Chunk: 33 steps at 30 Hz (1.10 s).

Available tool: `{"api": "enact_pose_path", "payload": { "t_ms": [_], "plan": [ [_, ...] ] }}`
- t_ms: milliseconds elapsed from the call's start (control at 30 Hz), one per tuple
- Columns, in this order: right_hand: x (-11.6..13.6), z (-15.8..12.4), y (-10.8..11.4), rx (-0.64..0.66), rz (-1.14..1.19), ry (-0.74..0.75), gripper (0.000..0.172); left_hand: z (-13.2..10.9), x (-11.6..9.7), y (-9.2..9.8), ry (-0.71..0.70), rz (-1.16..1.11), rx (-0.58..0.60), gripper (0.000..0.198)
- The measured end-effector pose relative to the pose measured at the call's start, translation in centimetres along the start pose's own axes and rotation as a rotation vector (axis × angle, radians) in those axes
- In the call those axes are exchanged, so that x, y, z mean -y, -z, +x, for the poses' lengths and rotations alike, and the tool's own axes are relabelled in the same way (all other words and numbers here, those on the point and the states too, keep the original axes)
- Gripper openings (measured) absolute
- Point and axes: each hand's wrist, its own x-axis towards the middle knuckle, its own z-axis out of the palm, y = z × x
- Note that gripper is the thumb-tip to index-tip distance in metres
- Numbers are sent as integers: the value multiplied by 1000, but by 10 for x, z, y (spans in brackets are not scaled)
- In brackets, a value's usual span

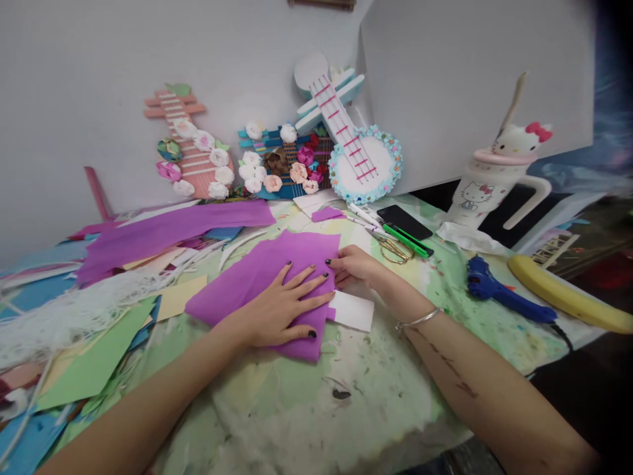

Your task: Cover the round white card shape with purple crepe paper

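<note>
A folded sheet of purple crepe paper lies on the table in front of me. My left hand rests flat on it, fingers spread and holding nothing. At the sheet's right edge my right hand is closed, its thumb on top of the paper and its fingers partly hidden. A small white card sticks out from beside the paper, below my right hand. Touching that card is a little purple scrap. Just beyond my right hand lie gold-handled scissors.
Past the scissors are a green cutter and a black phone. On the right stand a lidded tumbler, a blue glue gun and a yellow banana-shaped object. Coloured paper piles up at left; decorated paper instruments lean behind.
</note>
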Motion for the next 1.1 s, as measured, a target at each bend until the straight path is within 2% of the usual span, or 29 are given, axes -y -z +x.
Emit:
{"api": "enact_pose_path", "payload": {
  "t_ms": [100,200,267,333,433,533,600,700,833,967,1100],
  "plan": [
    [2,-2,2,-3,28,-4,11,-1,1,2,-39,-43,3,67],
    [2,-3,3,1,59,1,13,-3,3,4,-66,-136,-3,62],
    [1,-3,4,8,76,-4,15,-4,6,5,-50,-245,-51,54],
    [0,-2,4,12,85,-15,16,-5,11,5,18,-367,-153,49],
    [0,-1,4,-4,85,-22,14,-8,28,3,206,-393,-336,48],
    [1,-1,3,-26,85,-19,8,-15,55,-3,547,-274,-447,52],
    [1,-2,3,-36,84,-18,6,-23,75,-7,843,-307,-452,62],
    [1,-3,3,-48,76,-21,6,-38,101,-11,1051,-379,-433,72],
    [0,-2,3,-47,78,-10,6,-54,118,-13,1118,-508,-404,69],
    [-2,-1,4,-12,92,24,23,-56,120,-15,1105,-593,-415,68],
    [-2,-2,3,0,102,69,32,-53,121,-19,1097,-620,-450,61]
  ]
}}
